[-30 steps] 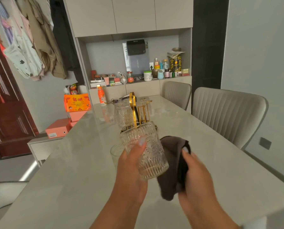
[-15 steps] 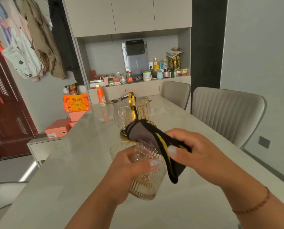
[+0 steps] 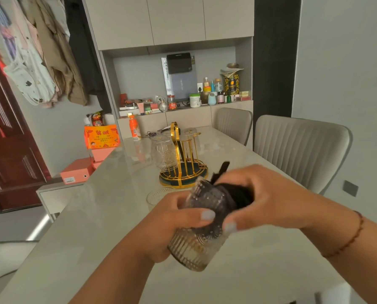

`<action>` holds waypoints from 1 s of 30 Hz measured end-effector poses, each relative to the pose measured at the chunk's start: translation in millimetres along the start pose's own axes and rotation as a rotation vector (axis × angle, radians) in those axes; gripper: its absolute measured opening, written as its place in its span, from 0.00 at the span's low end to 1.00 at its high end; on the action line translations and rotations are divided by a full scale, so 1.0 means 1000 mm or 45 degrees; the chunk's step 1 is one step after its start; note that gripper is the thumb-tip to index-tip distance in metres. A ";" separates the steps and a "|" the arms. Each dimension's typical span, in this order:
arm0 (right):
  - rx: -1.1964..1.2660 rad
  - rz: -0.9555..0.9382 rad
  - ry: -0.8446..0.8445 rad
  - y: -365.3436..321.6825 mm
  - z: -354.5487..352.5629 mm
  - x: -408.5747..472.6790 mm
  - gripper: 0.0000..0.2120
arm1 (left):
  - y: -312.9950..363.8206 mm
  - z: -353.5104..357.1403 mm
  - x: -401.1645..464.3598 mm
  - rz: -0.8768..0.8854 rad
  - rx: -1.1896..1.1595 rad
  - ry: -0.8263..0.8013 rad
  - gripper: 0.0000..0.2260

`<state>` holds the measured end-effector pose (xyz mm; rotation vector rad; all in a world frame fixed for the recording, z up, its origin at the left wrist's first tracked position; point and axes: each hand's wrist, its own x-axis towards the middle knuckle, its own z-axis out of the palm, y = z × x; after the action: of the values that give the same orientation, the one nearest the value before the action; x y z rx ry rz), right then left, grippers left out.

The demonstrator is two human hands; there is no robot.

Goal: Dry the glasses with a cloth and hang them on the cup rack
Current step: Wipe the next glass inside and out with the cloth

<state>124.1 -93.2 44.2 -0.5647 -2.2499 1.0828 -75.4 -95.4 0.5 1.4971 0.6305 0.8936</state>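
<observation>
Left hand: the left hand [image 3: 170,224] wraps its fingers [image 3: 196,216] round the glass [image 3: 196,242] and holds it tilted above the worktop [image 3: 91,216]
Right hand: the right hand [image 3: 268,198] pinches the dark cloth [image 3: 238,194] and pushes it into the open top of the glass
Cloth: most of it is stuffed inside the glass, and one small corner sticks up behind the right hand
Glass: clear with ribbed sides, its bottom points down toward the person, and the picture is a bit blurry here, so how deep the cloth goes is hard to say
Second glass: another glass [image 3: 159,195] stands on the worktop just behind the left hand, partly hidden
Cup rack: the gold cup rack [image 3: 183,163] stands farther back on the worktop
Hung glass: one glass hangs upside down [image 3: 163,152] on the left side of the rack
Chairs: two grey chairs [image 3: 299,150] stand at the right side
</observation>
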 end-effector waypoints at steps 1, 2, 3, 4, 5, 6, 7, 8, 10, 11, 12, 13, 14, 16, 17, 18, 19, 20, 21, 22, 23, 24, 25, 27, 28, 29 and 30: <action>0.065 -0.032 0.139 0.002 -0.001 -0.003 0.21 | 0.001 -0.003 -0.002 -0.005 -0.051 0.008 0.29; 0.065 -0.080 0.230 0.003 -0.003 -0.006 0.24 | 0.003 -0.004 -0.003 -0.008 -0.077 0.013 0.31; -0.054 -0.118 0.270 0.003 -0.005 -0.009 0.25 | 0.005 -0.006 -0.005 -0.007 -0.079 0.018 0.32; -0.245 -0.102 0.258 0.001 -0.007 -0.010 0.26 | 0.007 -0.007 -0.006 -0.017 -0.063 0.026 0.32; -0.411 -0.057 0.198 -0.002 -0.007 -0.011 0.25 | 0.009 -0.008 -0.007 -0.026 -0.046 0.034 0.32; -0.513 -0.026 0.093 -0.005 -0.007 -0.009 0.25 | 0.011 -0.008 -0.008 -0.045 -0.034 0.030 0.31; -0.575 -0.021 -0.032 -0.009 -0.006 -0.007 0.23 | 0.011 -0.008 -0.007 -0.063 -0.025 0.011 0.31; -0.608 -0.032 -0.140 -0.011 -0.004 -0.004 0.20 | 0.012 -0.007 -0.006 -0.080 -0.027 -0.010 0.31; -0.520 0.007 -0.314 -0.018 0.003 0.003 0.25 | 0.013 -0.003 -0.002 -0.120 -0.059 -0.090 0.31; -0.402 0.064 -0.358 -0.018 0.004 0.004 0.31 | 0.013 -0.003 0.000 -0.130 -0.072 -0.145 0.31; -0.320 0.116 -0.372 -0.016 0.005 0.005 0.34 | 0.015 0.000 0.000 -0.149 -0.067 -0.202 0.31; -0.277 0.154 -0.369 -0.013 0.005 0.005 0.34 | 0.014 -0.001 0.001 -0.170 -0.057 -0.218 0.29; -0.256 0.189 -0.370 -0.010 0.005 0.005 0.31 | 0.013 -0.002 0.001 -0.198 -0.045 -0.192 0.25; -0.184 0.254 -0.360 -0.003 0.006 0.005 0.23 | 0.012 -0.005 0.001 -0.241 -0.023 -0.118 0.19; -0.153 0.280 -0.327 0.000 0.006 0.004 0.21 | 0.015 -0.003 0.003 -0.241 -0.042 -0.159 0.23; -0.165 0.289 -0.280 0.002 0.006 0.003 0.21 | 0.018 -0.001 0.004 -0.235 -0.058 -0.152 0.27; -0.204 0.287 -0.249 0.002 0.005 0.002 0.21 | 0.022 0.000 0.006 -0.239 -0.034 -0.064 0.27; -0.264 0.265 -0.228 0.002 0.004 0.002 0.19 | 0.025 -0.002 0.007 -0.273 0.059 0.101 0.23; -0.355 0.233 -0.197 0.001 0.002 0.001 0.16 | 0.024 -0.007 0.005 -0.292 0.156 0.248 0.22; -0.492 0.184 -0.168 -0.002 0.000 0.001 0.13 | 0.023 -0.008 0.002 -0.340 0.191 0.343 0.24; -0.687 0.148 -0.170 -0.007 0.000 0.002 0.13 | 0.020 -0.010 -0.002 -0.392 0.157 0.360 0.29; -0.916 0.056 -0.183 -0.009 -0.001 0.003 0.13 | 0.018 -0.010 -0.005 -0.456 0.064 0.323 0.34; -1.166 -0.098 -0.156 -0.007 -0.001 0.005 0.12 | 0.016 -0.008 -0.008 -0.494 -0.048 0.280 0.36; -1.583 -0.203 -0.154 -0.002 0.000 0.011 0.14 | 0.012 -0.004 -0.008 -0.499 -0.212 0.335 0.31; -1.697 -0.212 -0.153 0.001 0.000 0.014 0.17 | 0.010 -0.002 -0.008 -0.457 -0.239 0.391 0.27; -1.700 -0.200 -0.146 0.003 0.000 0.016 0.21 | 0.009 0.000 -0.006 -0.394 -0.243 0.427 0.24; -1.656 -0.151 -0.172 0.005 -0.001 0.017 0.25 | 0.008 0.003 -0.004 -0.332 -0.236 0.457 0.23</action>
<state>112.5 -80.3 45.9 -0.8097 -2.8356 -0.5739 -76.5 -101.6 7.6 1.0671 0.9538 0.9944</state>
